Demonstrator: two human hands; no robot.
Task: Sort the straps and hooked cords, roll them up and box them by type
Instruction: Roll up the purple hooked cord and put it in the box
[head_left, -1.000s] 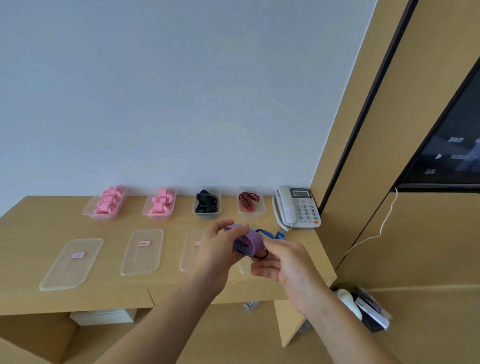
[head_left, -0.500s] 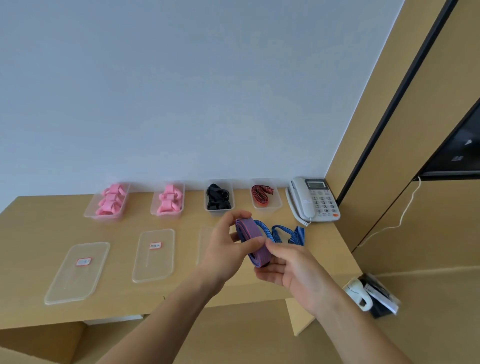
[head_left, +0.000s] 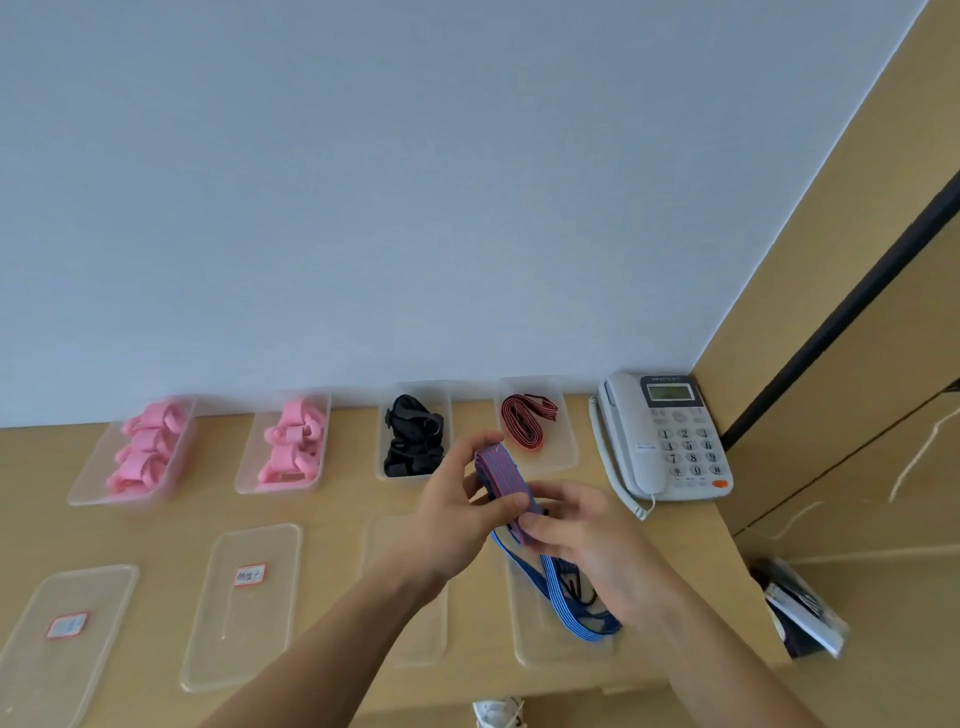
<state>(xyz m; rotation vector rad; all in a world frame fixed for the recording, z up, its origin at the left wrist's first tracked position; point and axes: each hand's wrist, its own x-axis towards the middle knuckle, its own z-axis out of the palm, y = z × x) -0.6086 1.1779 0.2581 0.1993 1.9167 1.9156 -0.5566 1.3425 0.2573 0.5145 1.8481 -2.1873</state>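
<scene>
Now your left hand (head_left: 457, 514) and right hand (head_left: 587, 540) both pinch the blue striped cord (head_left: 506, 486) above the desk's front edge (head_left: 571, 691); beyond, clear boxes hold pink strap rolls (head_left: 148, 449), black straps (head_left: 413, 441), a red cord (head_left: 524, 421).

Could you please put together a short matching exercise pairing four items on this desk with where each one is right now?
Items:
1. blue striped cord
2. red striped cord
3. black straps
4. telephone

Places:
A. at the desk's far right end, by the wooden panel
B. in the third box from the left
C. held between the left hand and the right hand
D. in the rightmost box of the back row

Pairs: 1-C, 2-D, 3-B, 4-A
</scene>
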